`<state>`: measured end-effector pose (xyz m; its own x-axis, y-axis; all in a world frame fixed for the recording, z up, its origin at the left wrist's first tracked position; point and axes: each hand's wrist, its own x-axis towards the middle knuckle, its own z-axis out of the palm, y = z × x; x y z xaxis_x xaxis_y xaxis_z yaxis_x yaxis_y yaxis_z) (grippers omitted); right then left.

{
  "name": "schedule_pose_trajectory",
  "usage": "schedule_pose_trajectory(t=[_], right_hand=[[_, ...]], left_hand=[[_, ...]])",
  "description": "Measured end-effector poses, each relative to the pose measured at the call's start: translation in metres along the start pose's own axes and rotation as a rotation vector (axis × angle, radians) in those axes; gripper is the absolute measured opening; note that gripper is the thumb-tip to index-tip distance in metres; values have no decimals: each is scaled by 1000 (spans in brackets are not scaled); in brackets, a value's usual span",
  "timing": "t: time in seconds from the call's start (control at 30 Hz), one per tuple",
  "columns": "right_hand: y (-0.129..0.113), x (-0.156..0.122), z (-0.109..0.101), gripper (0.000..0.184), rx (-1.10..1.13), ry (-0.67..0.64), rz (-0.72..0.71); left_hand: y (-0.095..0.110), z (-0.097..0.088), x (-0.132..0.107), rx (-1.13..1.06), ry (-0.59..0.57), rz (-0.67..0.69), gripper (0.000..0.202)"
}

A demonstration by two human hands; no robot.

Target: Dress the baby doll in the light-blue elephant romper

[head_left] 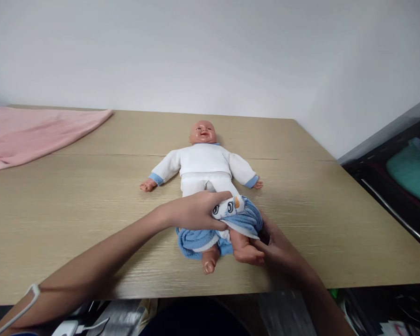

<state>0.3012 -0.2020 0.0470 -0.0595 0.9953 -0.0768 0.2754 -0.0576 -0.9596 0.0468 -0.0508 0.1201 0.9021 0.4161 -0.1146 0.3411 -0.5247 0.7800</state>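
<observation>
A baby doll [203,161] in a white top with blue cuffs lies on its back on the wooden table [73,205], head away from me. Blue trousers with a penguin face [231,219] are bunched around its legs, and both bare feet stick out toward me. My left hand [196,210] reaches across and pinches the trousers' top edge at the doll's thighs. My right hand [275,242] lies under the doll's right-side foot and the trouser fabric, fingers curled around them.
A pink cloth [28,133] lies on the table's far left corner. A dark shelf [388,186] with a teal folded cloth [413,172] stands to the right. A white cable [24,308] runs along my left forearm. A white wall is behind.
</observation>
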Motion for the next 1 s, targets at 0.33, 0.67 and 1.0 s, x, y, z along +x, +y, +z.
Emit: schedule_pose_trajectory(t=[0.33,0.67,1.0], right_hand=[[-12,17,-31,38,-125,-75,-127],[-57,62,-31,35,-384,-259,-231],[-35,95,-5,23,-241,-11,-320]], left_hand=[[-2,14,-67,70,320,-118,48],[-17,23,-97,-79,302,-221,32],[-54,30,-79,-225,648,-85,18]])
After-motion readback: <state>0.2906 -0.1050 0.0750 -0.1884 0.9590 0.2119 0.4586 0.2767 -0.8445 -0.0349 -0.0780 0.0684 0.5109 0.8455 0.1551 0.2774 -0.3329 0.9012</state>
